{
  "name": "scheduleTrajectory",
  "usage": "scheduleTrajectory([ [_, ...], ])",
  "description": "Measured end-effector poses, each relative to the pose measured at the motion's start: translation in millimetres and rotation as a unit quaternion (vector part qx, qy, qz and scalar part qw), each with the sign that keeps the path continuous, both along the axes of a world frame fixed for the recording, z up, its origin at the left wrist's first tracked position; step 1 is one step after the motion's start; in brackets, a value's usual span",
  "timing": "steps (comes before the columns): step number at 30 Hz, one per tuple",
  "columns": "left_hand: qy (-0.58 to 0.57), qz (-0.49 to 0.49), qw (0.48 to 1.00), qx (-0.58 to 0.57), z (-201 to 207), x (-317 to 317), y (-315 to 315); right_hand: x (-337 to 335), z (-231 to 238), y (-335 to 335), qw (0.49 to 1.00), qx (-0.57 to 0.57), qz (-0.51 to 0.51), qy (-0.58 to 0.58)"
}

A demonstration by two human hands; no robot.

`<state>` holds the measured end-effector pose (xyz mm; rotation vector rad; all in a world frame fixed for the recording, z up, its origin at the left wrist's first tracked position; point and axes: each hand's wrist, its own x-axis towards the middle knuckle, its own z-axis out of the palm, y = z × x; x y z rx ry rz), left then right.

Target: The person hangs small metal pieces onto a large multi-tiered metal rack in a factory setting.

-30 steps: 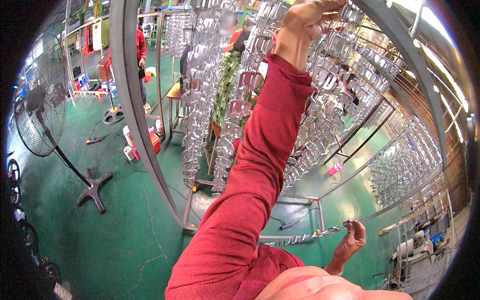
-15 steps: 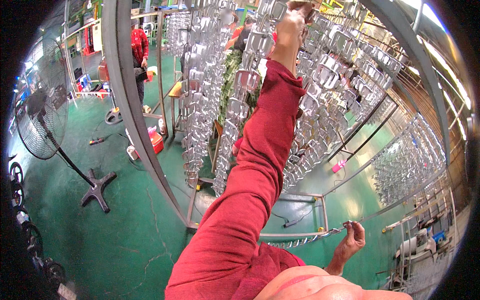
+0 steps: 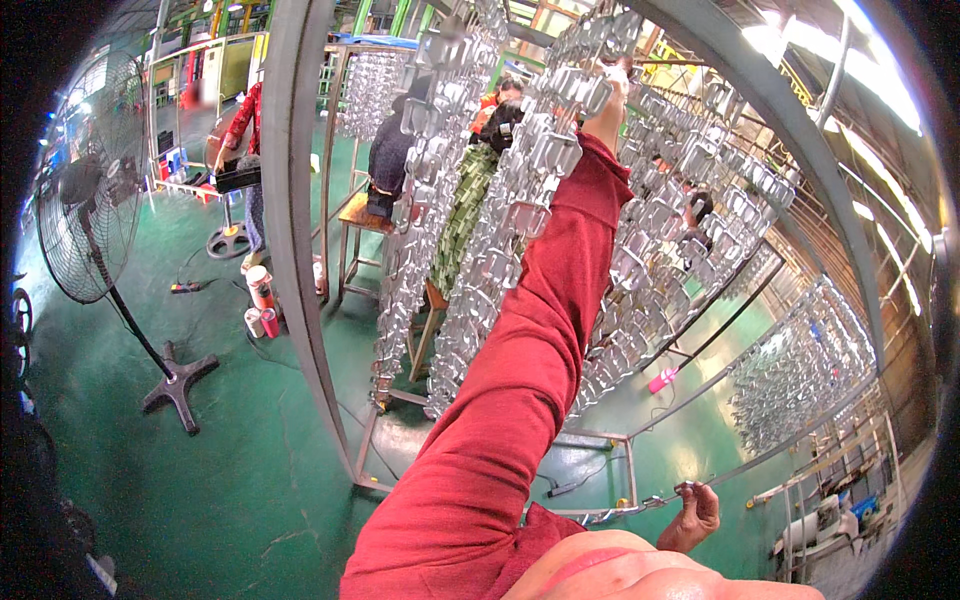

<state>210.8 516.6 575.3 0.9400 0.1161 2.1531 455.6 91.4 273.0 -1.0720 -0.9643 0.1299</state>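
My left arm, in a red sleeve, reaches up among hanging strands of shiny metal buckle-like pieces point(image 3: 535, 165). At the top my left hand point(image 3: 612, 92) is partly covered by these pieces; its fingers look curled, but what they grip cannot be made out. Low on the right, my right hand point(image 3: 692, 518) pinches the end of another metal strand point(image 3: 622, 510). That strand runs leftward from the fingertips at a shallow slant, and its far part disappears behind my sleeve.
A grey metal frame point(image 3: 290, 200) surrounds the hanging strands. On the left stands a black pedestal fan point(image 3: 88, 220). More strands point(image 3: 800, 355) hang at the right. Several people are beyond the frame, one in camouflage-patterned clothing point(image 3: 462, 220). A wooden stool point(image 3: 362, 212) stands behind the strands.
The view has shifted, and the hanging strands stand lower in it. My left hand is now more covered by metal pieces. My right hand still pinches its strand, slightly lower in view.
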Motion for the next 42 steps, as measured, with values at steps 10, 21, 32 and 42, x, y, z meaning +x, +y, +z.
scheduleTrajectory([
  [10, 0.003, -0.002, 1.0, -0.003, 1, 7, -2, -5, 3, -6, 1.0, 0.025, -0.008, 0.001],
  [21, 0.065, 0.1, 0.992, 0.032, -7, 8, -21, -6, 3, -20, 1.0, 0.0, -0.017, 0.024],
  [32, 0.224, -0.219, 0.919, 0.241, -11, -13, -127, 9, -10, -12, 0.997, 0.023, 0.063, -0.023],
  [42, 0.223, -0.121, 0.957, 0.144, -4, -22, -147, 15, -9, -12, 0.998, -0.003, 0.051, 0.024],
])
